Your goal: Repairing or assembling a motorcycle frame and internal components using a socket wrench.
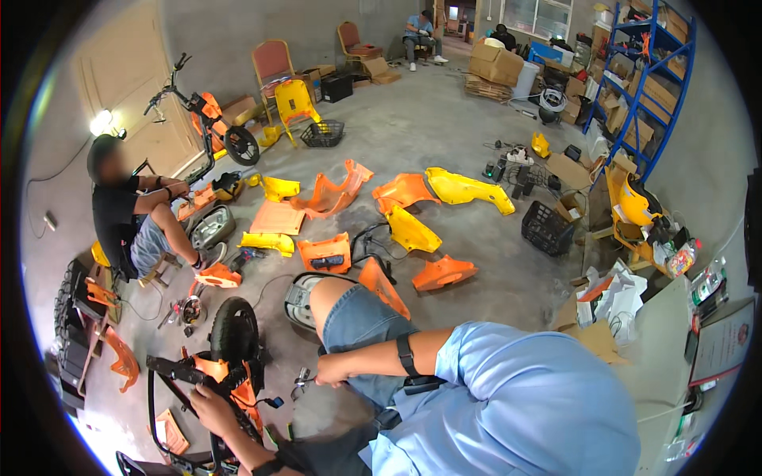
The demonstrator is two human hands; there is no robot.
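Lower left, the black scooter frame (173,371) could tip if the left hand (213,408), fingers seemingly curled on it, slackens. Lower centre, the right hand (336,370) pinches a small metal piece (302,380); loose fingertips could drop it.

Pale sheet (724,345): red-edged, towards four o'clock from the middle of the room, carrying rows of print too small for me to read.
Clear bottle (709,279): at three o'clock, with a greenish label, its wording illegible.
Readable words or numbers: none from where I stand.
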